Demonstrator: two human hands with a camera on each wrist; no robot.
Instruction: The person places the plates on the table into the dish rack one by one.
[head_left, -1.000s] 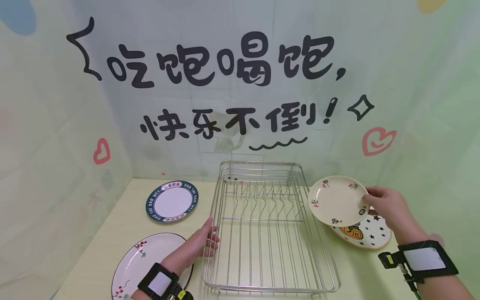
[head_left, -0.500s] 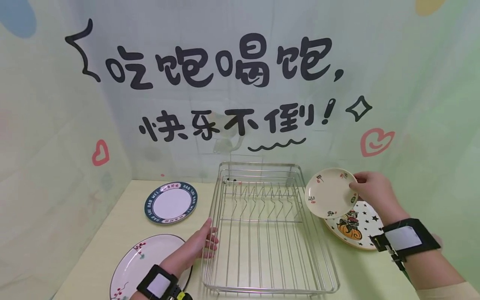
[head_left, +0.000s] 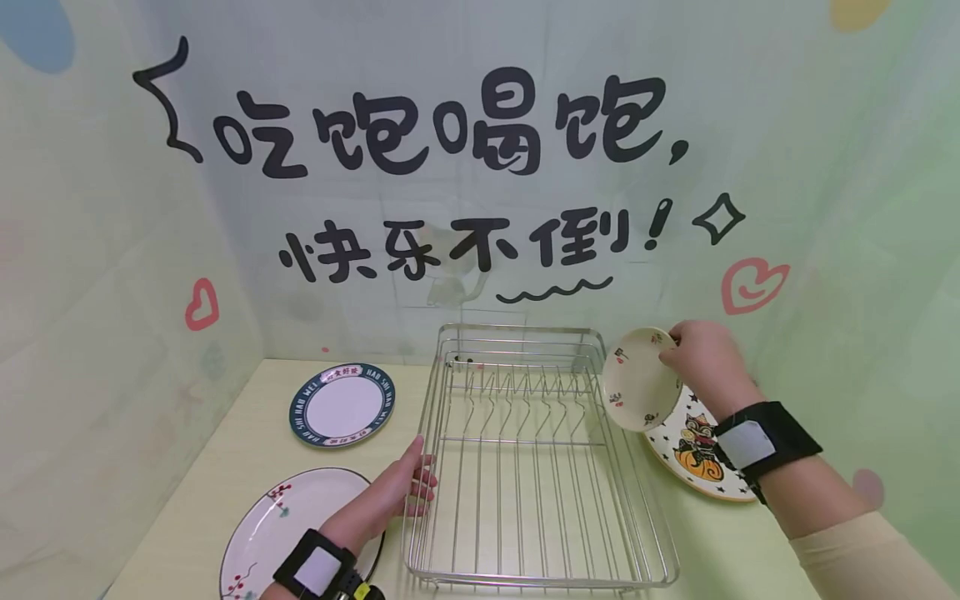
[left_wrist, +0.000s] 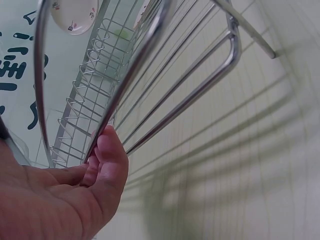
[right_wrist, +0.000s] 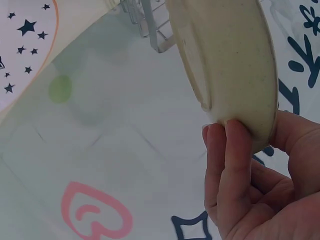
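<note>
My right hand (head_left: 693, 354) pinches the rim of a small cream plate (head_left: 639, 379) with little printed figures, held tilted on edge above the right rear corner of a wire dish rack (head_left: 525, 454). In the right wrist view my fingers (right_wrist: 235, 165) and thumb clamp the cream plate (right_wrist: 230, 65) at its edge. My left hand (head_left: 408, 483) rests with straight fingers against the rack's left rim; in the left wrist view my fingertips (left_wrist: 107, 150) touch the rack wire (left_wrist: 135, 75).
A star-and-pumpkin plate (head_left: 697, 454) lies right of the rack. A blue-rimmed plate (head_left: 341, 404) lies at the back left, a white plate with red flowers (head_left: 281, 521) at the front left under my left wrist. Decorated walls enclose the table (head_left: 225, 450).
My right hand has lifted the cream plate off the star plate, carried it left and up toward the rack's right rear corner, and tilted it more upright. My left hand stays on the rack.
</note>
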